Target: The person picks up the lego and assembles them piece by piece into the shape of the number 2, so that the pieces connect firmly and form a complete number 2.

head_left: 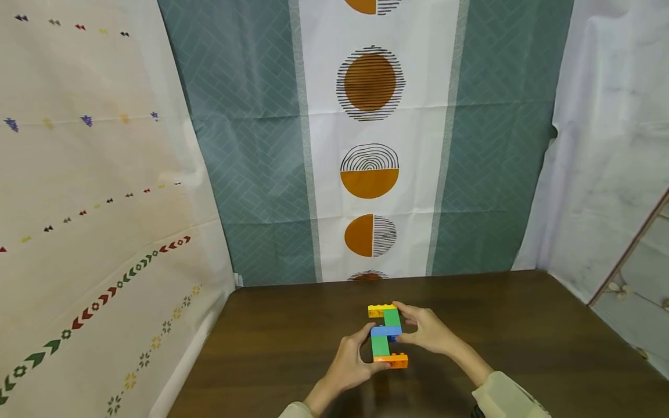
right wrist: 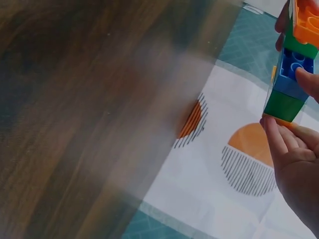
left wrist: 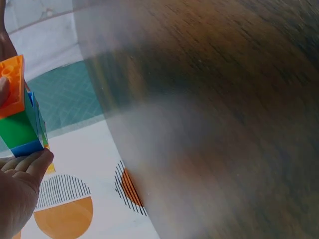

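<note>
Both hands hold one stack of toy building bricks up over the table. In the head view it runs from a yellow brick at the far end through green, a blue brick in the middle and a second green brick to an orange brick nearest the body. My left hand grips its lower half, thumb on the orange brick and fingers at the blue one. My right hand grips the upper half, fingers at the yellow end, thumb against the blue brick's underside.
A dark brown wooden table lies under the hands. Behind it hangs a green and white cloth with orange circles. A patterned cream cloth borders the left side, a pale one the right.
</note>
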Demonstrator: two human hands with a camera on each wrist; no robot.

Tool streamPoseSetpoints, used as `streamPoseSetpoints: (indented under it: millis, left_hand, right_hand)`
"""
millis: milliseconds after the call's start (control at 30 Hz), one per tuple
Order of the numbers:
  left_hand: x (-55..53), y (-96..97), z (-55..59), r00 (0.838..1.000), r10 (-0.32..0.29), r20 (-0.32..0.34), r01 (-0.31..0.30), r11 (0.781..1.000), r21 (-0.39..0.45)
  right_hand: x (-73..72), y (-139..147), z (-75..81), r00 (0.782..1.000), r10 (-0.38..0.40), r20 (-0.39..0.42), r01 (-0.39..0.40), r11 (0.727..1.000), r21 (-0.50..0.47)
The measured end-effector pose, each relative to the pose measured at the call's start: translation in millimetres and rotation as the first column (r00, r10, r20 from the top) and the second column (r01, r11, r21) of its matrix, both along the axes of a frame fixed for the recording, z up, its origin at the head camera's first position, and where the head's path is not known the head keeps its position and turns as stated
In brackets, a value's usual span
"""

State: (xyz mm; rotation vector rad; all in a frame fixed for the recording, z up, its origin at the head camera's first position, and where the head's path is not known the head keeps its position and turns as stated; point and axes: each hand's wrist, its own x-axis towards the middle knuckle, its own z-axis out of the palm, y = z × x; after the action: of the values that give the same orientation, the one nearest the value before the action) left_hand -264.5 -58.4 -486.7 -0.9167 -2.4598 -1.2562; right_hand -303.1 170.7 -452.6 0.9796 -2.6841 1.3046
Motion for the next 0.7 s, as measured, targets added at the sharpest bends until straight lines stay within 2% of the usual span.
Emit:
streamPoseSetpoints:
  millis: [167, 433, 533, 700]
  left_hand:
    - [1.8, -1.3, -5.5, 1.000, 0.008, 0.027, -0.007, 0.999, -0.043]
    - [5.0, -5.4, -10.2, 0.988, 0.031, 0.148, -0.013, 0.992, -0.126]
    - [3.6, -8.4, -10.1, 0.985, 0.059, 0.161, -0.021, 0.973, -0.230]
    - [1.9, -11.2, -13.9, 0.982, 0.092, 0.164, -0.020, 0.918, -0.397]
  right_hand:
    - [3.1, 0, -6.0, 0.999, 0.006, 0.050, -0.007, 1.000, 0.009]
    - [0.7, -4, -16.0, 0.993, 0.011, 0.120, -0.012, 1.000, 0.012]
    - [-2.6, -12, -21.5, 0.989, 0.007, 0.149, -0.012, 0.999, 0.035]
    - [-3.0, -24, -32.6, 0.981, -0.021, 0.195, 0.006, 0.997, 0.076]
